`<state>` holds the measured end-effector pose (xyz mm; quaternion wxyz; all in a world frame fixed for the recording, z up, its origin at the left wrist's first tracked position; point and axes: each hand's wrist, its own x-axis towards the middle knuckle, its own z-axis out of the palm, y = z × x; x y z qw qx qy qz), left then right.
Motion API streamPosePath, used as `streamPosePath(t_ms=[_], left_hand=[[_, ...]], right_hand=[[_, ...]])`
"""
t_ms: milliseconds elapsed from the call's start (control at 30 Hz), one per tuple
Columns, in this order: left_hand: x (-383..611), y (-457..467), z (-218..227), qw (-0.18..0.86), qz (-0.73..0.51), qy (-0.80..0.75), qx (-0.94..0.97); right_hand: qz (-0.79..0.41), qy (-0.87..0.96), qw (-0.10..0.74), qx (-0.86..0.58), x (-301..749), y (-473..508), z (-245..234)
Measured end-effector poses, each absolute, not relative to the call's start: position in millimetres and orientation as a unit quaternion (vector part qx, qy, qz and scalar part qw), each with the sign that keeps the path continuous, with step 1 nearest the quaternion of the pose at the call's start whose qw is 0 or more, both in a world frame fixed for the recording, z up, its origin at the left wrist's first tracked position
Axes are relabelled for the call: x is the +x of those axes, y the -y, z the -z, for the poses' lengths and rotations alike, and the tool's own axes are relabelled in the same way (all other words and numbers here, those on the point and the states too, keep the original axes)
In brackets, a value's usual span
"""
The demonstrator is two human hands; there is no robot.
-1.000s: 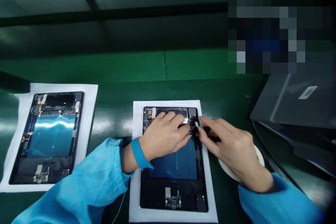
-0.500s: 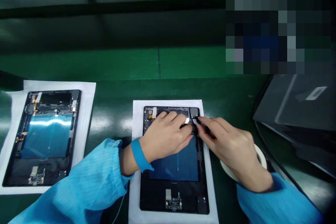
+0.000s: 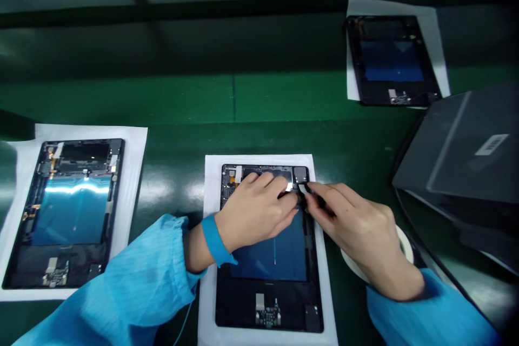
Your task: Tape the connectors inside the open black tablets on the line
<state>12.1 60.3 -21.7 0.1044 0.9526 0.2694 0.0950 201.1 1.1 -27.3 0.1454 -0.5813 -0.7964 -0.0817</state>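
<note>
An opened tablet (image 3: 279,303) lies on a white sheet (image 3: 208,303), its inner side up, showing a blue panel and a small circuit board near the bottom. My left hand (image 3: 257,213) rests over its upper part with the fingers curled together; what they pinch, if anything, is hidden. At the tablet's upper right corner, my right hand (image 3: 357,230) has thumb and forefinger closed on a small white strip (image 3: 303,189). The strip's far end reaches the tablet beside a square dark part (image 3: 300,174). A blue band circles my left wrist.
A second opened tablet (image 3: 68,265) lies on a white sheet at left, and a third (image 3: 395,86) at the upper right. A white ring-shaped roll (image 3: 405,246) sits partly under my right wrist. A dark grey panel with a label (image 3: 491,144) stands at right.
My right hand has shifted very slightly to the right at the tablet's corner. My left hand and the tablet stay in place.
</note>
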Motion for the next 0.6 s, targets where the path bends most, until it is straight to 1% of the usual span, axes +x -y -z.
streamPosePath(t_ms=[600], left_hand=[[12.9, -60.2, 22.2, 0.106, -0.097, -0.272, 0.952]], right_hand=[[0.098, 0.796, 0.139, -0.58, 199.2, -3.8, 26.4]])
